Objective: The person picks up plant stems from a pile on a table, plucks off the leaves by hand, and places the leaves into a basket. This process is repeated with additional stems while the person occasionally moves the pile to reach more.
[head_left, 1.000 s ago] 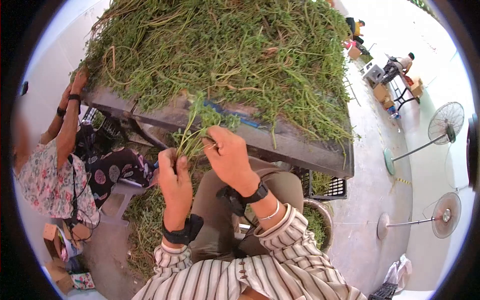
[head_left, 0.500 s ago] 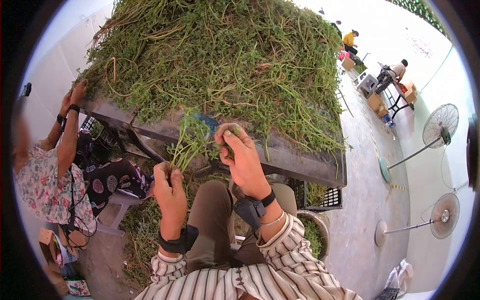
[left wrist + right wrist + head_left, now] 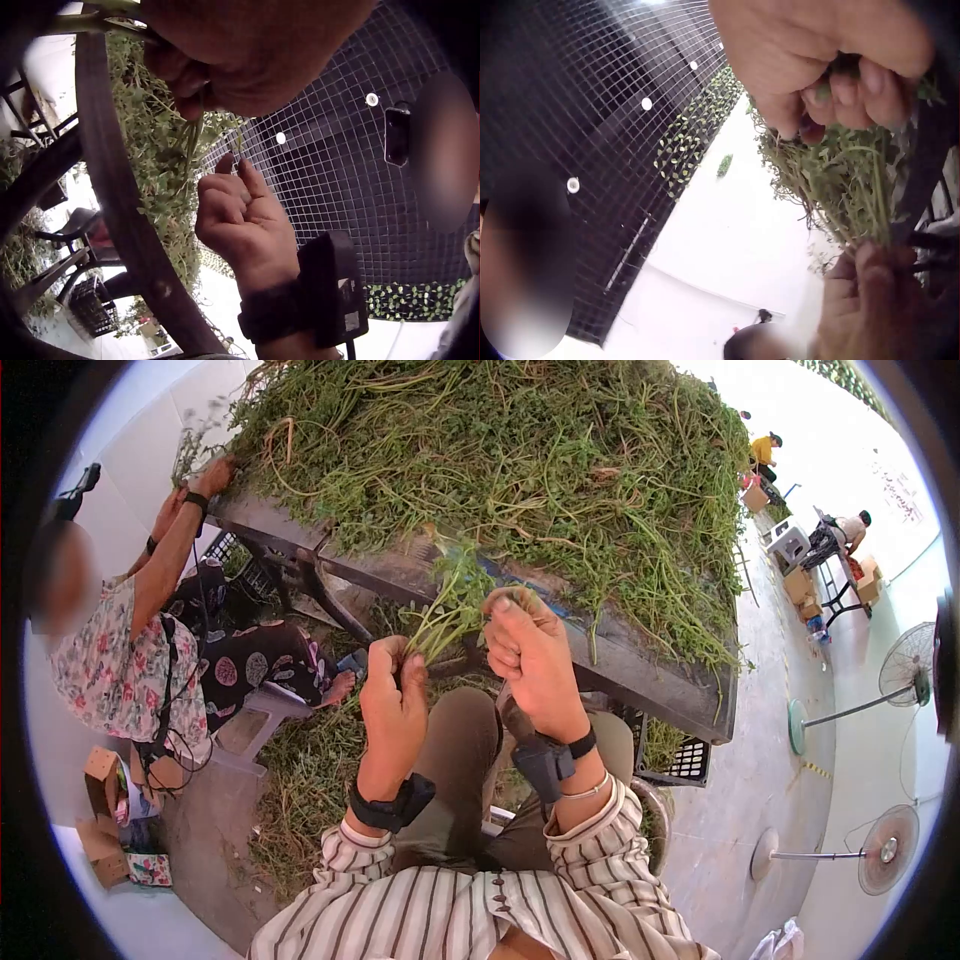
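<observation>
Between its thumb and fingers, my left hand (image 3: 393, 705) pinches a small bunch of green leafy stems (image 3: 445, 615) by the lower ends, leaves pointing up and away. My right hand (image 3: 535, 665) is just right of the bunch's leafy tops, its fingers curled. Bits of green leaf (image 3: 823, 92) show among the right fingers in the right wrist view. A thin green tip (image 3: 238, 141) stands at the right thumb and forefinger in the left wrist view. Beyond both hands, a large heap of the same stems (image 3: 500, 480) covers the dark table (image 3: 655, 705).
At the left sits another person in a floral shirt (image 3: 105, 680), hands at the heap's edge. Black crates (image 3: 690, 758) stand under the table. Cut greens (image 3: 300, 800) lie on the floor. Two standing fans (image 3: 888, 850) and a distant worker (image 3: 850, 535) are on the right.
My right hand moved off the bunch to the right, then came back close to its leafy tops. My left hand kept its pinch. The other person has raised a sprig at the far left.
</observation>
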A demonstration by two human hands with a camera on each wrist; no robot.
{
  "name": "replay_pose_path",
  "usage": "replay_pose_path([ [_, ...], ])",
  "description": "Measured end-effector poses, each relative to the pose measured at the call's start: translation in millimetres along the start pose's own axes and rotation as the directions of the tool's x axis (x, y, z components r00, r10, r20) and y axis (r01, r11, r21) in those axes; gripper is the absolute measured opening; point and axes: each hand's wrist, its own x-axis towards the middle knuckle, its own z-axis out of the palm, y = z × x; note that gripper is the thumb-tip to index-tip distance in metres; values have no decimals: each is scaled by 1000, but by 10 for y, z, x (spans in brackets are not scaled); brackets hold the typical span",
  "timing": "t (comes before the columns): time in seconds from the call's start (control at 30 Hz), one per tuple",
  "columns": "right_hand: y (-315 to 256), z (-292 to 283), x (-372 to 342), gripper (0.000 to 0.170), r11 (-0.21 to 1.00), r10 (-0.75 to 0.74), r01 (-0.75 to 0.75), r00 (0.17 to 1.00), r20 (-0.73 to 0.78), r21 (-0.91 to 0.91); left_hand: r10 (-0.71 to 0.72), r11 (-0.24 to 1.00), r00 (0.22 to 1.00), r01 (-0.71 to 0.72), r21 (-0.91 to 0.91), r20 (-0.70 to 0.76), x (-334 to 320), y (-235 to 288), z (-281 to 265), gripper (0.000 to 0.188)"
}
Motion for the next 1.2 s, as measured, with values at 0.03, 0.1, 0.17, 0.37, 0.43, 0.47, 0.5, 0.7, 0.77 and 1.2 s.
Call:
replay_pose_path([
  [0.03, 18, 31, -8, 9, 998, -44, 43, 999, -12, -56, -45, 999, 999, 45, -31, 15, 1, 29, -7, 12],
  [0.1, 41, 54, -8, 11, 979, -82, 75, 996, -27, -187, -1, 1000, 1000, 1, -19, 2, 0, -25, 5, 12],
  [0.17, 46, 88, -19, 13, 944, -117, 101, 992, -34, -315, 41, 999, 999, -41, -4, -14, 0, -36, 7, 14],
  [0.37, 21, 186, -91, 20, 704, -389, 340, 919, 62, -623, -2, 1000, 1000, 2, 5, 17, -14, 57, -28, 15],
  [0.43, 37, 182, -99, 21, 567, -368, 333, 921, 130, -754, -14, 1000, 999, 14, 9, 37, -13, 61, -30, 16],
  [0.47, 75, 163, -81, 21, 567, -367, 332, 921, 129, -754, -15, 1000, 999, 14, 9, 38, -12, 60, -25, 16],
  [0.5, 139, 129, -48, 22, 464, -437, 405, 878, 194, -788, 3, 1000, 1000, -4, 21, 26, -9, 59, -18, 16],
  [0.7, 150, 120, -37, 23, 213, -496, 483, 802, 332, -849, 77, 995, 997, -78, 68, 18, -3, 91, -32, 15],
  [0.77, 148, 127, -38, 22, 186, -525, 503, 777, 347, -844, 101, 992, 995, -102, 74, 17, 2, 81, -31, 15],
  [1.2, 175, 62, -8, 11, 179, -580, 483, 756, 305, -857, 208, 976, 978, -209, 59, 22, 17, 21, 12, 16],
])
